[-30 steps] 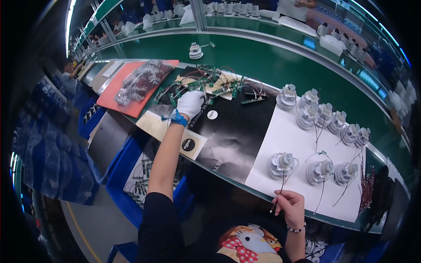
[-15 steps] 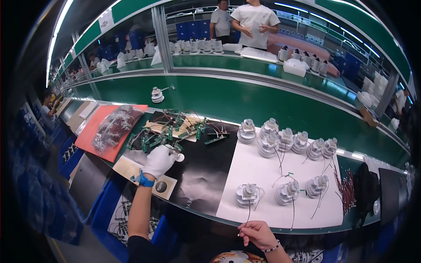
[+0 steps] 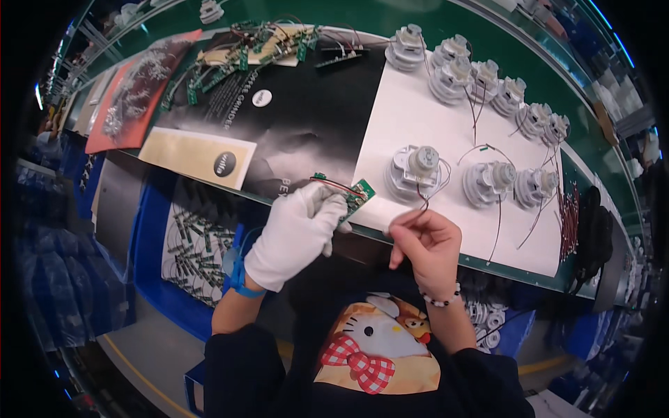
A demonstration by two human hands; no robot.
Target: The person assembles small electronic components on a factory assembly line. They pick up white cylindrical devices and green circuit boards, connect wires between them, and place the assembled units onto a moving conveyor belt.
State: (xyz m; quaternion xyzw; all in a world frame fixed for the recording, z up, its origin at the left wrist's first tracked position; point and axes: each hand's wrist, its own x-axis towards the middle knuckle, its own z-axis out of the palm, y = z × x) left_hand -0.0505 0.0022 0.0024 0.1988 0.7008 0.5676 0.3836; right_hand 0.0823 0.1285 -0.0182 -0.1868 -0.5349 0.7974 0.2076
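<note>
In my left hand (image 3: 289,233), which wears a white glove and a blue wrist strap, is a small green circuit board (image 3: 362,192) with red and black wires. My bare right hand (image 3: 431,249), with a beaded bracelet, pinches the thin brown wire (image 3: 423,200) of the nearest white motor unit (image 3: 419,164). That unit stands upright on the white sheet (image 3: 380,132). The board is left of the pinched wire, apart from it. The wire's end is hidden at my fingertips.
Two more motor units (image 3: 490,182) stand to the right, several others (image 3: 454,73) behind. A pile of circuit boards (image 3: 261,47) lies at the far left beside an orange sheet with a bag of small parts (image 3: 143,80). Loose brown wires (image 3: 569,223) lie at right. A blue bin (image 3: 150,261) sits below.
My left hand has come from the board pile toward me and to the right, now carrying a circuit board. My right hand still pinches the wire. The view has tilted down.
</note>
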